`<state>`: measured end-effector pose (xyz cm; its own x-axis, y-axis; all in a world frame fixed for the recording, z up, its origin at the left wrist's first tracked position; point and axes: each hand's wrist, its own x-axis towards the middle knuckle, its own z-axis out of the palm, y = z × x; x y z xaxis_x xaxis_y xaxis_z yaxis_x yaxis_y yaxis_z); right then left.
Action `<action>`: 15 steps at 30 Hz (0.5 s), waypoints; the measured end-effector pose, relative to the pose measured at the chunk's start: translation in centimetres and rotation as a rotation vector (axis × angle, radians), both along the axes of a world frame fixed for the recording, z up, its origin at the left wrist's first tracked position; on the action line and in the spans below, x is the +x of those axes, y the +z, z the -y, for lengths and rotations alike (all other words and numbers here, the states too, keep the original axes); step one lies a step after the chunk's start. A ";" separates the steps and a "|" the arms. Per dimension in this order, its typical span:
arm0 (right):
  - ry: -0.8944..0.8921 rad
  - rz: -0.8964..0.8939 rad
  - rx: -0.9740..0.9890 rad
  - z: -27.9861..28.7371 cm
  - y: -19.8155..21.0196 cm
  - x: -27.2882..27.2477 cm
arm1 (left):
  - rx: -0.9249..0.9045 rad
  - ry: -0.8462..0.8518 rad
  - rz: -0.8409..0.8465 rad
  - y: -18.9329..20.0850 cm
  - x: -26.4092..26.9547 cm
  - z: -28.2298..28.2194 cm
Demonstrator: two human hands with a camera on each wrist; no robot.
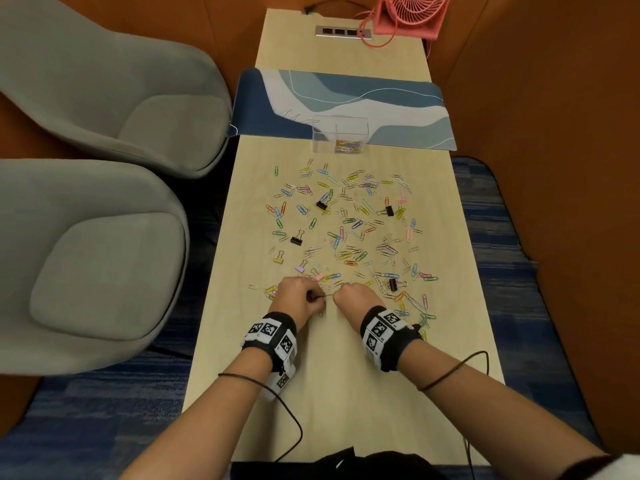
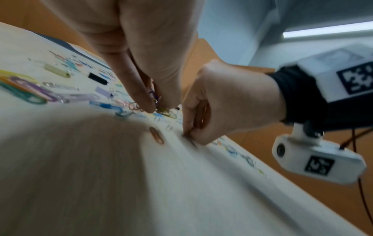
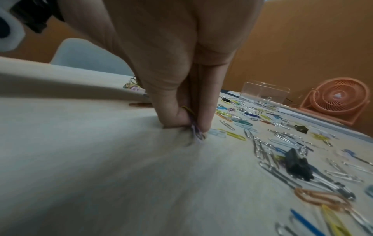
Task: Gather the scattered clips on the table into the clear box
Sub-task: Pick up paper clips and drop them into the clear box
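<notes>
Multicoloured clips (image 1: 349, 230), pale wood table (image 1: 332, 393), pink fan (image 1: 412, 13)

clips (image 3: 196, 134) under right hand (image 3: 181, 67) blurred; count unclear.

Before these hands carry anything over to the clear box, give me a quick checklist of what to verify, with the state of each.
1. Left hand has clips: ok, its fingers pinch a small bunch of clips at the table.
2. Right hand has clips: ok, its fingers pinch purple clips against the table.
3. Clear box upright and open on top: ok, a few clips already lie in it.
4. Path to the box: not ok for sliding, scattered clips lie between; lift over them.
5. Grips secure enough to lift: cannot tell.
</notes>
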<state>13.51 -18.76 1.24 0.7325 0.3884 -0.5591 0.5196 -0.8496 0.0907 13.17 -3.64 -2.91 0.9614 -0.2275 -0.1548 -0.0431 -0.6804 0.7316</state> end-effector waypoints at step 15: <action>-1.164 -0.159 1.248 8.5 5.8 10.9 | -0.372 0.237 0.097 11.8 10.3 -3.8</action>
<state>24.41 -27.23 7.08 0.8949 -0.0439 -0.4441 -0.4388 -0.2683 -0.8576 23.44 0.17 8.94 0.9997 -0.0224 -0.0105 0.0014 -0.3710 0.9286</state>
